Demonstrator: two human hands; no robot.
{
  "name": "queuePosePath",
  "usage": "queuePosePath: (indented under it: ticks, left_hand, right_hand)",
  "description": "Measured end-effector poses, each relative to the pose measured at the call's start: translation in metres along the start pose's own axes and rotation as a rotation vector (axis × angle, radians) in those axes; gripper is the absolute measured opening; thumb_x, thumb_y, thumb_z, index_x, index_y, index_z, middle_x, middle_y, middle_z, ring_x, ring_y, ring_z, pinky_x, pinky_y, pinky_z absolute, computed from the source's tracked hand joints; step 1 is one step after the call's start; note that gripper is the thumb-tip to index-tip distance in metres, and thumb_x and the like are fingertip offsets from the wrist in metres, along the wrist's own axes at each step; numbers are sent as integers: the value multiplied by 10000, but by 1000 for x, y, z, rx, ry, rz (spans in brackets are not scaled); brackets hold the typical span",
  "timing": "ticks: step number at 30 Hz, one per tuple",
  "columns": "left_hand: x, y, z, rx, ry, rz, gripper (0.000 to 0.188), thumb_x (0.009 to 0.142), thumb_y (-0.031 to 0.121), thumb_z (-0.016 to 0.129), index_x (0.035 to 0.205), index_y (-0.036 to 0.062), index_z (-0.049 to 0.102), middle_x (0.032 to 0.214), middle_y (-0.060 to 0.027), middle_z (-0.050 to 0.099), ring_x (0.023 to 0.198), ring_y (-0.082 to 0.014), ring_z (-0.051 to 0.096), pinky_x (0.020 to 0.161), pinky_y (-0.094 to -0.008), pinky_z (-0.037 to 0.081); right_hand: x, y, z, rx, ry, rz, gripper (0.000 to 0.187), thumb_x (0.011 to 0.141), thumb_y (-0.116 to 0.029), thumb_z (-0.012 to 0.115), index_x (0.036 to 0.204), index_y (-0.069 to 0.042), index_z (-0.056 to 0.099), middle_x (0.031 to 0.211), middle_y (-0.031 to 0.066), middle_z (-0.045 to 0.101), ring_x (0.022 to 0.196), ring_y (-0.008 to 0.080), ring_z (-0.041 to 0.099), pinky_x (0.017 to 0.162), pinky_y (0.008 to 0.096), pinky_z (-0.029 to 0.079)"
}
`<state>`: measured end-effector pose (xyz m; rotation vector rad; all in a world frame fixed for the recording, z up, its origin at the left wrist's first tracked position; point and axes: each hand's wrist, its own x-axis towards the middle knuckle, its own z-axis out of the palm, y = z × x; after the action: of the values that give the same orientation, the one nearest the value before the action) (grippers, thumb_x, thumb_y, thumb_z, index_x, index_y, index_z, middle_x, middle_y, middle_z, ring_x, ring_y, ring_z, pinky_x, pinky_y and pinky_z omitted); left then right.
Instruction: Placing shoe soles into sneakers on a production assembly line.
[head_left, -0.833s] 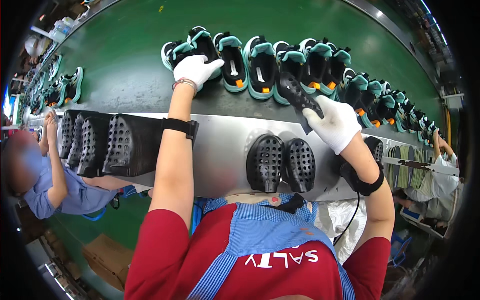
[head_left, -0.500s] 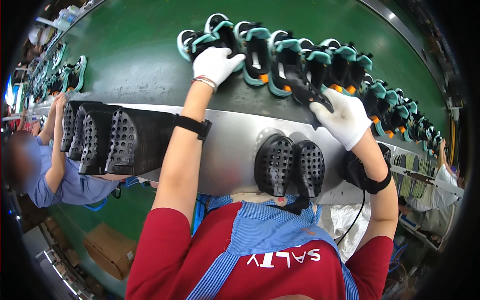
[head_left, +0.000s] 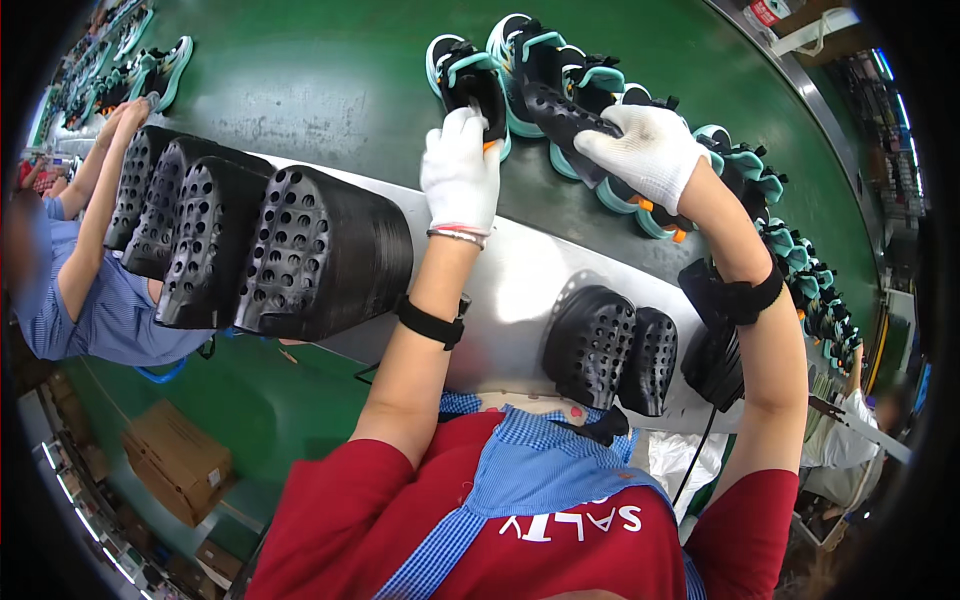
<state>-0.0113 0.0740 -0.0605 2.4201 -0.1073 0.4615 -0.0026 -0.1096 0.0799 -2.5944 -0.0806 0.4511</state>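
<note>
My left hand (head_left: 461, 170), in a white glove, grips the heel of a black and teal shoe (head_left: 462, 75) lying on the green conveyor belt (head_left: 300, 90). My right hand (head_left: 648, 148), also gloved, holds a long black perforated insole (head_left: 556, 110) above the neighbouring teal shoes (head_left: 590, 80). The insole's far end points toward the shoe under my left hand. A black band sits on each wrist.
Tall stacks of black perforated insoles (head_left: 250, 240) lie on the metal ledge (head_left: 520, 290) at left, a shorter stack (head_left: 610, 345) at right. More teal shoes (head_left: 800, 270) trail along the belt. Another person's arm (head_left: 95, 200) reaches in at far left. Cardboard boxes (head_left: 175, 460) sit below.
Both hands have moved up and further onto the belt. My right hand has swung the black insole leftward, closer to the shoe under my left hand.
</note>
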Motion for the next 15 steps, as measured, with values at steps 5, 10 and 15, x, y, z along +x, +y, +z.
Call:
queuePosePath:
  ticks: [5, 10, 15]
  left_hand:
    - [10, 2, 5, 10, -16, 39, 194, 774, 173, 697, 936, 85, 633, 955, -68, 598, 878, -302, 560, 782, -408, 476]
    - [19, 0, 0, 126, -25, 32, 191, 760, 175, 699, 933, 117, 645, 947, -63, 613, 868, -307, 563, 789, -402, 473]
    - [57, -11, -19, 596, 421, -92, 187, 778, 164, 644, 962, 137, 623, 982, -75, 579, 866, -290, 539, 745, -406, 459]
  right_hand:
    - [5, -20, -3, -111, -53, -35, 446, 781, -438, 601, 788, 5, 650, 665, 200, 583, 596, 284, 567, 623, 344, 476]
    - [-3, 1, 0, -33, -100, 57, 456, 784, -459, 571, 794, -14, 671, 641, 127, 612, 605, 219, 592, 630, 332, 478]
    - [-10, 13, -16, 29, -12, 151, 435, 784, -420, 593, 824, 4, 684, 633, 96, 601, 599, 163, 585, 608, 302, 469]
